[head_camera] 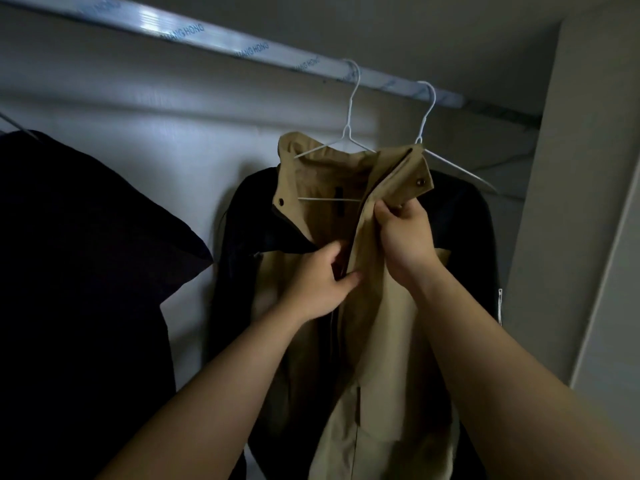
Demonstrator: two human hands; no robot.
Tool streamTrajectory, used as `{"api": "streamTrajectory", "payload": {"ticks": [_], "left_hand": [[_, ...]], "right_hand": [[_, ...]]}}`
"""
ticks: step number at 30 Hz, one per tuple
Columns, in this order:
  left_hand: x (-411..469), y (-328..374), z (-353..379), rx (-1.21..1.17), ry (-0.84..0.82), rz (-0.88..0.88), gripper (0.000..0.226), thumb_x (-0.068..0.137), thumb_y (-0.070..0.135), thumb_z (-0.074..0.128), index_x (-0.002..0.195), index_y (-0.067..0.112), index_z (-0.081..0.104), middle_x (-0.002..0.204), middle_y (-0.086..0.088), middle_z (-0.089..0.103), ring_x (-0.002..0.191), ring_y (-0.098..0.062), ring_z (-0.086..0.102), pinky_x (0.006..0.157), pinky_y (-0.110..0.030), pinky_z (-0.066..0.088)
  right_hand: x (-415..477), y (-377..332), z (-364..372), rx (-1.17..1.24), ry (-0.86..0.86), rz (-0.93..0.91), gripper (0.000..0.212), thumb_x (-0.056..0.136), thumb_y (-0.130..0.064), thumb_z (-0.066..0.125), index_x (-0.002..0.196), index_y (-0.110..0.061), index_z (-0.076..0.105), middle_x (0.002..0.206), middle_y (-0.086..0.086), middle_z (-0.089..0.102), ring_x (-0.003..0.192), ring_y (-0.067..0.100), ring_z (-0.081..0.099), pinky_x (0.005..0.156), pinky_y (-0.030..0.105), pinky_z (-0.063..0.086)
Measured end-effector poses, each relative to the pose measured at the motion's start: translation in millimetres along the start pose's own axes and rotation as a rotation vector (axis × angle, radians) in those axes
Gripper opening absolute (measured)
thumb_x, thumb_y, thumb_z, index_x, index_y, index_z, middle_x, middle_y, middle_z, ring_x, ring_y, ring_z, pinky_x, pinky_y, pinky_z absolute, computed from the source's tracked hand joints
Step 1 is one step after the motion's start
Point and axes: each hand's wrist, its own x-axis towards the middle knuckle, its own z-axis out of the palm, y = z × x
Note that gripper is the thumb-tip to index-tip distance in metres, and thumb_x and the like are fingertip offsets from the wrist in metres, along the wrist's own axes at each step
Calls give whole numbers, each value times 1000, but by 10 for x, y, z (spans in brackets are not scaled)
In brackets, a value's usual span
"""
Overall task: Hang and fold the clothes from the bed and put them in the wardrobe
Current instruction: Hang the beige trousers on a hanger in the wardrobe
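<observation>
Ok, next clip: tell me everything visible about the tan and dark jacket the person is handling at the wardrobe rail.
The tan and dark navy jacket hangs on a white wire hanger hooked over the wardrobe rail. It looks like thin woven shell fabric: tan collar and front panels, dark shoulders and sleeves, round snap buttons on the collar, front open at the top. The left hand pinches the front edge at chest height; the right hand grips the collar flap. A second white wire hanger sits just beside it on the rail.

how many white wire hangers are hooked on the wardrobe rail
2 clearly: one white wire hanger inside the tan and navy jacket, another white wire hanger just right of it. A thin wire above the dark garment at far left may be a third.
</observation>
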Motion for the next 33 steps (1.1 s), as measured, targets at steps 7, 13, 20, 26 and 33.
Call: {"api": "streamTrajectory", "payload": {"ticks": [7,13,20,26,33], "left_hand": [[48,-83,103,-250,70,-78,41,102,22,56,143,19,49,137,11,53,133,-9,45,104,-27,40],[42,-246,103,-279,132,-67,31,95,34,67,121,18,62,113,2,71,105,-10,68,93,-35,57],[-379,-713,565,-92,-148,-289,51,94,33,67,141,19,51,136,2,57,130,-21,54,108,-40,45],[-387,-947,800,-93,-18,-211,23,93,34,65,90,11,64,86,-9,70,80,-26,67,79,-53,55],[-362,-958,809,-287,71,-251,41,92,48,65,103,8,66,101,-6,72,97,-26,68,83,-41,55]], "right_hand": [[-261,299,-42,-213,98,13,37,96,-42,62,129,-34,47,106,-10,65,96,8,66,88,38,59],[-537,671,-114,-248,58,78,8,98,-32,64,102,-26,64,91,-5,71,83,10,70,81,43,61],[-386,604,-152,-223,127,-45,16,103,-26,54,99,-41,56,95,-18,65,86,-14,61,84,24,53],[-797,998,-338,-206,28,127,25,93,-25,68,112,-35,55,103,-8,67,93,7,67,81,28,57],[-1566,1739,-366,-487,-136,389,23,90,-34,71,102,-22,56,87,-3,65,80,15,66,75,44,59]]}}
